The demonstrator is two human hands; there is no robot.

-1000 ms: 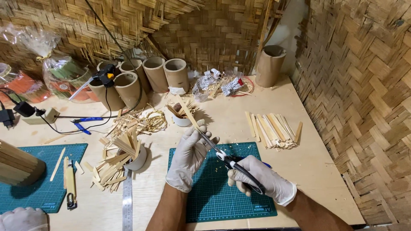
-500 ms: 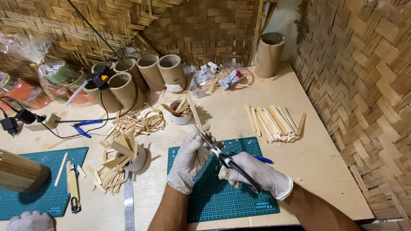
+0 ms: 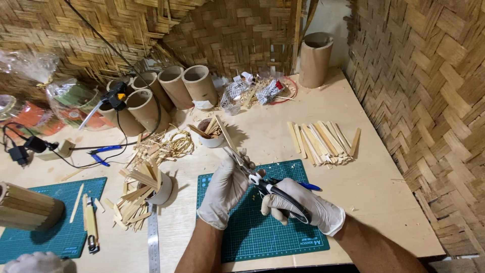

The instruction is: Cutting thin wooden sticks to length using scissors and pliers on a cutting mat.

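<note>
1. A thin bamboo strip [image 3: 226,134] is pinched upright in the gloved left hand [image 3: 226,189], above the green cutting mat [image 3: 262,237].
2. Black-handled scissors [image 3: 262,183] are gripped by the gloved right hand [image 3: 303,207], blades set against the strip.

A craft workshop; woven bamboo walls [image 3: 429,101]; cutting mats [image 3: 262,237]; bamboo tubes [image 3: 174,86] on a worktable [image 3: 384,187].

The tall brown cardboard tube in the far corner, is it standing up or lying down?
Standing up. The tall brown cardboard tube rests on its end, open mouth facing upward.
</note>
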